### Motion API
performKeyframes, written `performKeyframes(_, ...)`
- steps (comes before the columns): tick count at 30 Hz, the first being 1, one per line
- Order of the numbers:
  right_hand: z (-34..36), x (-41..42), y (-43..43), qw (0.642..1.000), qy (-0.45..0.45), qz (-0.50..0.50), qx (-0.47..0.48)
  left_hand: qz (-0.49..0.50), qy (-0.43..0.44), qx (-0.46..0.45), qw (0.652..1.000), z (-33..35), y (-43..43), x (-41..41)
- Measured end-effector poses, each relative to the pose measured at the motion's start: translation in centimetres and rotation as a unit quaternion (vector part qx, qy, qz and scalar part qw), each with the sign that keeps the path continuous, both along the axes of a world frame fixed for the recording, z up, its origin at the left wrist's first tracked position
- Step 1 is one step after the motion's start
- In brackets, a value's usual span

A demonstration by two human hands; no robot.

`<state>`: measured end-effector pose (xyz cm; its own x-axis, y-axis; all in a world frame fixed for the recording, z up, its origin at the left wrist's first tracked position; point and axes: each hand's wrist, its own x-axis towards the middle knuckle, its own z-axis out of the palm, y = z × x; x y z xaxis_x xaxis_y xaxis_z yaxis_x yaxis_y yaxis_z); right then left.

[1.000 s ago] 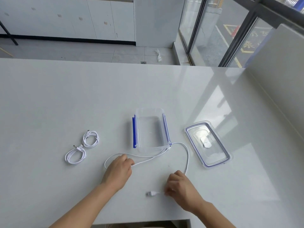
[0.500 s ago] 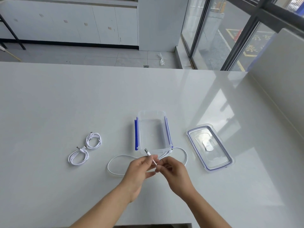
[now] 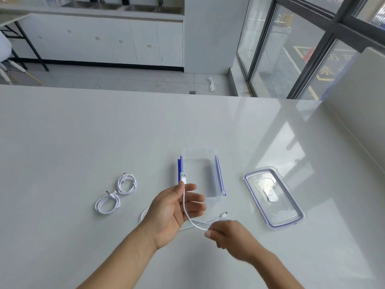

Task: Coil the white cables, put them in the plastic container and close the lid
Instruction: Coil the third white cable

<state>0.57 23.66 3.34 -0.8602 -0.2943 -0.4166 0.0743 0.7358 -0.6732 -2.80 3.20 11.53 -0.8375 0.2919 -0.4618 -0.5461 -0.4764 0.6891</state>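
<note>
A loose white cable [image 3: 188,215] runs from my left hand [image 3: 173,207] down to my right hand [image 3: 231,234]. My left hand is raised palm-up and pinches the cable just below its USB plug, which points up in front of the container. My right hand pinches the cable lower down; the far end with a small plug lies on the table. Two coiled white cables [image 3: 116,195] lie on the table to the left. The clear plastic container [image 3: 216,170] with blue clips stands uncovered behind my hands. Its clear lid [image 3: 289,213] lies flat to the right.
Everything sits on a wide white table [image 3: 62,142]. A white wall panel rises along the table's right side. Beyond the far edge are a tiled floor, white cabinets and large windows.
My left hand has lifted with the USB plug end and turned palm-up. My right hand has slid down along the cable toward me, drawing it taut between the hands.
</note>
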Motion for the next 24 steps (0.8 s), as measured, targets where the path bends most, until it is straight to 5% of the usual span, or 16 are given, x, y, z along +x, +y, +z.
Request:
performKeyframes(3, 1.7, -2.4, 1.0, 0.998, -0.053, -0.042, -0.002, -0.117, 0.044, -0.095, 0.988, 0.7, -0.8, 0.4)
performKeyframes(6, 5.1, -4.5, 0.9, 0.985, -0.055, -0.124, -0.108, -0.188, 0.077, -0.175, 0.963, 1.0, -1.1, 0.8)
performKeyframes(9, 8.6, -5.5, -1.0, 0.969, -0.046, -0.154, -0.185, -0.266, 0.112, -0.291, 0.912, 1.3, -0.8, 0.9)
performKeyframes(12, 10.9, -5.4, -3.4, 0.982, 0.009, -0.123, -0.145, -0.288, 0.125, -0.392, 0.865, 1.2, -0.3, 0.6)
performKeyframes(16, 11.7, -4.3, -4.8, 0.977, 0.16, -0.141, -0.027, -0.147, 0.099, -0.369, 0.912, 1.1, -0.4, 0.0)
performKeyframes(19, 10.7, -3.8, -5.1, 0.967, 0.175, -0.181, -0.044, -0.091, 0.054, -0.258, 0.96, 1.1, -0.3, -0.2)
performKeyframes(24, 9.1, -3.1, -5.0, 0.961, 0.183, -0.199, -0.065, -0.065, 0.016, -0.125, 0.99, 1.3, 0.3, -0.6)
